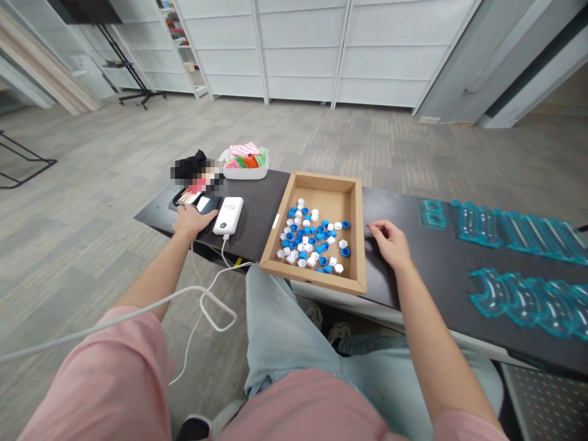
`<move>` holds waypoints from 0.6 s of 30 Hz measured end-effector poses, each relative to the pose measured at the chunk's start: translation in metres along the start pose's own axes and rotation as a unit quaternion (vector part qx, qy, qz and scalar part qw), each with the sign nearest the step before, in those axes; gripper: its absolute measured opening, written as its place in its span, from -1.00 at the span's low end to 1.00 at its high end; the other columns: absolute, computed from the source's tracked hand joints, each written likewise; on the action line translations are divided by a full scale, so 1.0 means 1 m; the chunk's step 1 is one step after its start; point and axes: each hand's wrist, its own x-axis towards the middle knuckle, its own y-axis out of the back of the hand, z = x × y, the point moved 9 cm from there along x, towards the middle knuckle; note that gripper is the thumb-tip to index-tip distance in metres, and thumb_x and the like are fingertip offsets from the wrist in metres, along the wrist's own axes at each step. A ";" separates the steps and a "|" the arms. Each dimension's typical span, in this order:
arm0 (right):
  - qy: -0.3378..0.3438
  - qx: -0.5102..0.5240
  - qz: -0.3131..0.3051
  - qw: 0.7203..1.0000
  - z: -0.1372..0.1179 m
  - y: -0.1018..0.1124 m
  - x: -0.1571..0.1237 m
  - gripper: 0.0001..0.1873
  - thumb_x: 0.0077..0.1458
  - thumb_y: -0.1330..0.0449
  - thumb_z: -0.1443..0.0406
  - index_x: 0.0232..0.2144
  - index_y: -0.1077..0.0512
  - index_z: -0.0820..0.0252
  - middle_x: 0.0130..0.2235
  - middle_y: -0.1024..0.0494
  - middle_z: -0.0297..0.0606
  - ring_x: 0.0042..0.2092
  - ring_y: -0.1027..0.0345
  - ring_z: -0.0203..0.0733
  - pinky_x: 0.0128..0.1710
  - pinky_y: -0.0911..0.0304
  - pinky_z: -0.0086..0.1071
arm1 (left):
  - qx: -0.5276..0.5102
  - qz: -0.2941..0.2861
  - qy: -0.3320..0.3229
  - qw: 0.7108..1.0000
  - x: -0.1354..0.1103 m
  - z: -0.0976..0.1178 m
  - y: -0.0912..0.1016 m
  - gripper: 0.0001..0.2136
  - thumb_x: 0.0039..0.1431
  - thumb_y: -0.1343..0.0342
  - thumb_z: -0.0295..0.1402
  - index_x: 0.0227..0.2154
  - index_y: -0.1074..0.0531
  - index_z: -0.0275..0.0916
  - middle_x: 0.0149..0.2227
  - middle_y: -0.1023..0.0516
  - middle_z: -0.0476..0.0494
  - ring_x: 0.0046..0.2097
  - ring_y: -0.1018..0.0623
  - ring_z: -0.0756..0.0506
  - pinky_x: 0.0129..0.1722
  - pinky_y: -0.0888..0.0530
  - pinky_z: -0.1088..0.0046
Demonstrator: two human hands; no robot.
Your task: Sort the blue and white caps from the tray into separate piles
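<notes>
My left hand (192, 220) lies at the table's left end, thumb stretched out and fingers apart, against a dark flat object (209, 204) with a pale patch. Just right of the thumb is a white power bank (228, 215) with a cable plugged into its near end. A shallow cardboard box (359, 245) stands between my hands, with many small blue and white hexagonal pieces (310, 236) lying loose inside. Beyond the box's right wall, my right hand (390, 244) rests at the table with fingers curled together; whether anything is between them is hidden.
A white basket (245, 173) of colourful strips stands at the back left, near a black cloth item (190, 165). Clear teal plastic packs (519, 229) lie in rows on the right of the dark table (408, 211). White cable (184, 294) loops across my left arm.
</notes>
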 end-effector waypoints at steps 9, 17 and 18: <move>-0.008 -0.010 -0.001 1.000 -0.002 0.001 -0.001 -0.65 0.09 -0.35 -0.24 -0.35 -0.60 -0.25 -0.31 -0.73 -0.18 -0.29 -0.55 0.22 -0.17 -0.57 0.17 | 0.067 -0.005 -0.005 0.998 0.000 0.012 -0.003 -0.06 0.21 -0.49 0.11 0.36 -0.39 -0.61 0.57 -0.22 -0.98 0.57 -0.29 -0.67 0.43 -0.40 -0.31; -0.011 -0.013 0.007 1.000 -0.006 0.004 -0.002 -0.66 0.04 -0.36 -0.24 -0.39 -0.58 -0.27 -0.34 -0.73 -0.16 -0.31 -0.54 0.24 -0.22 -0.56 0.19 | -0.059 0.057 0.001 0.997 0.011 -0.018 0.028 -0.67 0.52 -0.17 -0.10 -0.02 -0.59 -0.30 0.09 -0.70 -0.43 0.15 -0.63 -0.32 0.31 -0.52 0.09; -0.013 -0.014 0.007 1.000 -0.006 0.004 -0.002 -0.66 0.04 -0.35 -0.24 -0.39 -0.58 -0.27 -0.33 -0.73 -0.16 -0.31 -0.54 0.25 -0.20 -0.56 0.20 | -0.071 0.081 0.002 0.994 0.012 -0.023 0.035 -0.73 0.54 -0.12 -0.19 -0.02 -0.58 -0.30 0.06 -0.70 -0.37 0.12 -0.60 -0.27 0.32 -0.51 0.12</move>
